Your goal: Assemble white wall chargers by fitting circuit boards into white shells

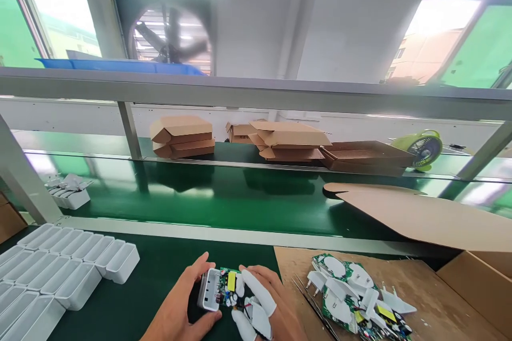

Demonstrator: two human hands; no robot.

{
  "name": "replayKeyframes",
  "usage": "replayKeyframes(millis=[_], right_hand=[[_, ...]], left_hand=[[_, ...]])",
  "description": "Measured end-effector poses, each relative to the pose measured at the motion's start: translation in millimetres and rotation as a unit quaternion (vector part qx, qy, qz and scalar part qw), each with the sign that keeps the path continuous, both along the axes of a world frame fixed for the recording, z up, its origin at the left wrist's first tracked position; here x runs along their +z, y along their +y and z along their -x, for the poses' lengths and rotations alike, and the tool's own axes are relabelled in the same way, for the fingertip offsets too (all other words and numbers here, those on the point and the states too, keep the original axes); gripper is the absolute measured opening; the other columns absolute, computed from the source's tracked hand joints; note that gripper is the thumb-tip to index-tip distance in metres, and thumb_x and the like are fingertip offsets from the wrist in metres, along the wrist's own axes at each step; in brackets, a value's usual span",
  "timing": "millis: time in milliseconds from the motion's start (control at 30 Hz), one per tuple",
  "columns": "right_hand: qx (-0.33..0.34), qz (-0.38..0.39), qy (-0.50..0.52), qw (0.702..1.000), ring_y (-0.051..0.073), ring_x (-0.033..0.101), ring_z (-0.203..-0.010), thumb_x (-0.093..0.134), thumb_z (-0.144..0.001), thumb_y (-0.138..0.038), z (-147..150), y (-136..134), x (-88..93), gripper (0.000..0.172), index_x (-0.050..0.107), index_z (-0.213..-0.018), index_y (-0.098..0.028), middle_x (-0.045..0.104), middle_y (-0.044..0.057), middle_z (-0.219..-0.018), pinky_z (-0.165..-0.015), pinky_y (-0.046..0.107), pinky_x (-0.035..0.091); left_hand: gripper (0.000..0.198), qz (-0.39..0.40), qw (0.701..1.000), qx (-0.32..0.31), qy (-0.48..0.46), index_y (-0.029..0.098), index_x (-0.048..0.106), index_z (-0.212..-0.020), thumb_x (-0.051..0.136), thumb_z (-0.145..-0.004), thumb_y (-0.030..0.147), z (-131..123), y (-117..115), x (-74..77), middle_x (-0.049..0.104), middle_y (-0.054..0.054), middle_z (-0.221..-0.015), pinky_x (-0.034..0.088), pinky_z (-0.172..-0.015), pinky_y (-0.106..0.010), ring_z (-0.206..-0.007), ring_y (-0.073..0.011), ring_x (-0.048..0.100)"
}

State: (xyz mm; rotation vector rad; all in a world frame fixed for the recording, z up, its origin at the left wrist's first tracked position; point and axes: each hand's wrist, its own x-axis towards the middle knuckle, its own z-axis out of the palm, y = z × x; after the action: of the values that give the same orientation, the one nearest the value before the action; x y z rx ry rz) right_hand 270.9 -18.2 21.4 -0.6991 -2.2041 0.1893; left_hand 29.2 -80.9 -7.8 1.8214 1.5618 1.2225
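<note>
Any print on the circuit board point(229, 283) is too small for me to read over the head camera. I have the left hand point(184, 298) closed around a white casing point(208, 290), fingers above and thumb below. The right hand point(278, 298), with white covers on some fingertips, is curled closed on the board, right at the casing's mouth; I can't tell whether its edge is inside.

Left of the board I see rows of white casings point(50, 269). To its right, thin metal tools point(314, 306) lie beside a pile of boards and plug parts point(356, 298) on a brown sheet point(434, 303), with a cardboard box point(476, 287) farther right. Beyond the board, a pale rail point(224, 235) stands between me and the green belt point(224, 200); a cardboard panel point(424, 213) overlaps that rail beyond and right of the board. Farther beyond sit folded cartons point(288, 136) and a green fan point(420, 149).
</note>
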Motion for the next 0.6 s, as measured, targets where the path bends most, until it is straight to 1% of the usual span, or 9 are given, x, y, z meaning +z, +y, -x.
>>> replayKeyframes(millis=[67, 133, 267, 333, 433, 533, 600], right_hand=[[-0.008, -0.025, -0.009, 1.000, 0.033, 0.068, -0.122, 0.059, -0.083, -0.013, 2, -1, -7.7, 0.074, 0.042, -0.154, -0.023, 0.070, 0.015, -0.131, -0.103, 0.043, 0.060], [-0.006, -0.022, -0.024, 0.999, 0.033, 0.069, -0.121, 0.058, -0.083, -0.013, 3, -2, -14.0, 0.074, 0.043, -0.155, -0.024, 0.070, 0.015, -0.131, -0.101, 0.042, 0.061], [0.002, -0.036, -0.022, 0.999, 0.034, 0.069, -0.119, 0.055, -0.079, -0.012, 1, -1, -19.1, 0.080, 0.040, -0.156, -0.024, 0.071, 0.014, -0.129, -0.099, 0.045, 0.061], [0.014, -0.056, -0.017, 0.998, 0.034, 0.069, -0.117, 0.054, -0.075, -0.013, 0, -1, -15.0, 0.083, 0.039, -0.156, -0.021, 0.071, 0.016, -0.129, -0.097, 0.045, 0.062], [0.023, -0.061, -0.053, 0.997, 0.033, 0.069, -0.116, 0.054, -0.074, -0.010, -2, -3, -0.1, 0.080, 0.042, -0.153, -0.019, 0.072, 0.016, -0.128, -0.097, 0.042, 0.062], [0.021, -0.067, -0.081, 0.994, 0.031, 0.069, -0.115, 0.055, -0.072, -0.007, -1, -6, 15.1, 0.078, 0.046, -0.149, -0.017, 0.073, 0.016, -0.126, -0.099, 0.040, 0.061], [0.024, -0.083, -0.072, 0.994, 0.032, 0.069, -0.112, 0.054, -0.070, -0.008, 0, -7, 20.1, 0.078, 0.047, -0.146, -0.015, 0.073, 0.016, -0.124, -0.098, 0.040, 0.061]], left_hand=[[0.076, -0.042, 0.999, 0.008, 0.026, 0.035, 0.040, -0.157, 0.072, -0.090, 0.024, -3, -1, -0.1, 0.063, -0.009, -0.151, 0.055, -0.114, -0.047, -0.135, -0.0315, 0.064], [0.067, -0.070, 0.996, 0.008, 0.054, 0.035, 0.046, -0.154, 0.072, -0.093, 0.026, -4, -2, 0.0, 0.061, -0.009, -0.153, 0.055, -0.114, -0.048, -0.140, -0.0324, 0.060], [0.058, -0.088, 0.994, 0.028, 0.061, 0.033, 0.052, -0.149, 0.071, -0.095, 0.031, -6, -2, -4.6, 0.062, -0.012, -0.152, 0.056, -0.112, -0.051, -0.140, -0.0347, 0.059], [0.055, -0.088, 0.994, 0.042, 0.058, 0.032, 0.054, -0.148, 0.069, -0.096, 0.035, -7, -1, -8.9, 0.063, -0.013, -0.151, 0.056, -0.111, -0.052, -0.139, -0.0355, 0.059], [0.054, -0.083, 0.993, 0.047, 0.069, 0.032, 0.054, -0.149, 0.067, -0.098, 0.041, -7, -1, -13.1, 0.063, -0.013, -0.150, 0.058, -0.109, -0.051, -0.138, -0.0358, 0.059], [0.059, -0.085, 0.990, 0.033, 0.109, 0.034, 0.048, -0.154, 0.067, -0.098, 0.035, -4, -2, -12.8, 0.063, -0.011, -0.152, 0.058, -0.109, -0.050, -0.138, -0.0351, 0.059], [0.064, -0.090, 0.986, 0.022, 0.140, 0.035, 0.043, -0.157, 0.068, -0.098, 0.030, -1, -2, -11.4, 0.062, -0.010, -0.153, 0.057, -0.110, -0.049, -0.138, -0.0342, 0.060]])
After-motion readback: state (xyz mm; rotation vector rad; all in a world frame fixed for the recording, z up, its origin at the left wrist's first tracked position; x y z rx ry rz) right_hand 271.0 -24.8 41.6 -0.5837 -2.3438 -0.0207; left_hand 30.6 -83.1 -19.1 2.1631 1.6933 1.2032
